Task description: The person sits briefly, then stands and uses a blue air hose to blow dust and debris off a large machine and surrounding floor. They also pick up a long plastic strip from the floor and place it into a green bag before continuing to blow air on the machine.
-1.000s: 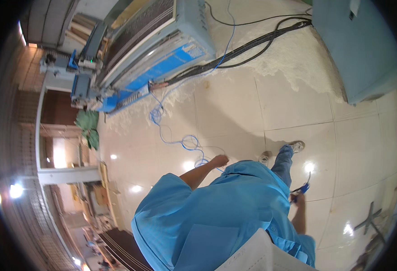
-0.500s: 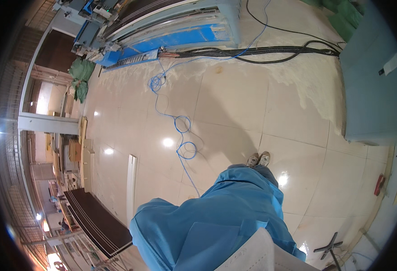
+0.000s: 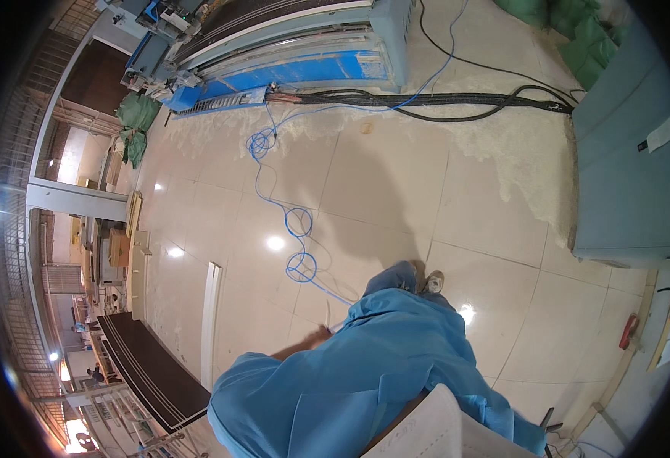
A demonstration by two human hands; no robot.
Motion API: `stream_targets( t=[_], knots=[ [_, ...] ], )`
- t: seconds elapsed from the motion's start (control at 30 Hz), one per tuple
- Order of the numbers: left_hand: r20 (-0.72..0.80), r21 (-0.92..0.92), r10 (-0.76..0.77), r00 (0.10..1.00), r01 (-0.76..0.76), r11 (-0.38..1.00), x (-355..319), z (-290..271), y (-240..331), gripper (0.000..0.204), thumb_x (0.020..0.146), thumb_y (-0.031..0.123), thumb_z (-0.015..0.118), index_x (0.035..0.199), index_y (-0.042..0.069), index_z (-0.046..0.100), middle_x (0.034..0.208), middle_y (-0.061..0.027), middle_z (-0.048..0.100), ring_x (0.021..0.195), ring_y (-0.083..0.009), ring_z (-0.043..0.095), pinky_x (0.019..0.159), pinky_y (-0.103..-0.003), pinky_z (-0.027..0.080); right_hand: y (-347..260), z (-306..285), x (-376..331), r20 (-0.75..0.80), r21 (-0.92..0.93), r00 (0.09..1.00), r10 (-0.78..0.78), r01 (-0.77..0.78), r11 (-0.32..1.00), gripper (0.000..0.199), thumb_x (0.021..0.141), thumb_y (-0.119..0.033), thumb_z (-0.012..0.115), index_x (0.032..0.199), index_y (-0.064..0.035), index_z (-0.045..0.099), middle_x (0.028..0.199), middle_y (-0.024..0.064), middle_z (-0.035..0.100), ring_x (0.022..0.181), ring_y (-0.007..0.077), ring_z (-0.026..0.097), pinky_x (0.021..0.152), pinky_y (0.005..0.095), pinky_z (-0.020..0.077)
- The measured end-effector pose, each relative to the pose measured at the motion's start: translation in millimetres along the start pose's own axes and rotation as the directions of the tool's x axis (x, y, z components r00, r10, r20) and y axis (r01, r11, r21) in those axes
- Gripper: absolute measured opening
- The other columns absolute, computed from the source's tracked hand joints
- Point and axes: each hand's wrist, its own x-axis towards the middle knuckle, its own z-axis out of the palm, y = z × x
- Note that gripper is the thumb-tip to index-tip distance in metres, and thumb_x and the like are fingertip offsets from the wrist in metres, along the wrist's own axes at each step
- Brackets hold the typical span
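A thin blue cable point(image 3: 300, 268) lies in loose loops on the tiled floor, and its near end runs up to the front of my blue jacket point(image 3: 335, 382). My left hand point(image 3: 319, 336) reaches past the jacket's left side, small in view and partly covered by the cloth. Its fingers look closed around a short stretch of the blue cable beside the jacket. My right hand is out of view behind the jacket. Below the jacket's far edge, one shoe point(image 3: 433, 282) shows on the floor.
A blue and grey machine point(image 3: 297, 70) stands ahead, with black cables point(image 3: 457, 100) and pale dust along its base. A grey cabinet point(image 3: 629, 175) is at the right. White strip point(image 3: 211, 324) and dark panel point(image 3: 148, 366) lie left; a red tool point(image 3: 629, 331) lies right.
My left hand and bare forearm have come into view beside the jacket. The cable's near end now slants further right toward me. My legs have shifted, with one knee bent forward.
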Motion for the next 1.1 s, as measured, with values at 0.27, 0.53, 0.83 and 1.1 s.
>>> stream_targets(
  t=[0.27, 0.53, 0.83, 1.1],
  knots=[
    [-0.480, -0.819, 0.344, 0.807, -0.553, 0.154, 91, -193, 176, 0.028, 0.094, 0.031, 0.049, 0.091, 0.003, 0.056, 0.064, -0.0067, 0.052, 0.055, -0.0167, 0.052, 0.053, -0.031, 0.044, -378, -111, -26, -0.367, -0.496, 0.605, -0.706, 0.515, 0.699, 0.066, 0.092, -0.052, 0.055, 0.131, 0.0012, 0.052, 0.119, 0.0251, 0.062, 0.113, 0.0365, 0.060, 0.096, 0.0431, 0.0476],
    [-0.510, -0.860, 0.470, 0.721, -0.447, -0.247, 54, -385, 336, 0.025, 0.095, 0.032, 0.052, 0.087, 0.008, 0.051, 0.069, -0.0064, 0.054, 0.059, -0.0176, 0.054, 0.053, -0.031, 0.045, -758, 83, -195, 0.095, 0.293, 0.246, -0.965, 0.919, 0.263, 0.072, 0.094, -0.041, 0.058, 0.147, -0.0030, 0.028, 0.136, 0.0202, 0.051, 0.123, 0.0303, 0.053, 0.100, 0.0382, 0.0432],
    [-0.164, -0.959, 0.642, 0.749, 0.032, -0.281, 146, -499, 345, 0.023, 0.097, 0.029, 0.054, 0.083, 0.013, 0.048, 0.070, -0.0029, 0.052, 0.067, -0.0197, 0.054, 0.065, -0.039, 0.049, -870, 91, -188, 0.170, 0.069, 0.485, -0.858, 0.862, 0.501, 0.067, 0.094, -0.053, 0.052, 0.134, -0.0005, 0.044, 0.116, 0.0201, 0.062, 0.109, 0.0303, 0.060, 0.092, 0.0371, 0.0444],
    [-0.125, -0.976, 0.743, 0.658, 0.053, -0.211, 190, -579, 384, 0.024, 0.098, 0.034, 0.053, 0.089, 0.012, 0.049, 0.078, -0.0028, 0.054, 0.074, -0.0196, 0.056, 0.076, -0.040, 0.048, -942, 92, -161, -0.017, 0.153, 0.439, -0.899, 0.889, 0.431, 0.064, 0.096, -0.056, 0.046, 0.117, 0.0028, 0.057, 0.095, 0.0210, 0.065, 0.091, 0.0355, 0.063, 0.080, 0.0410, 0.0462]
  ],
)
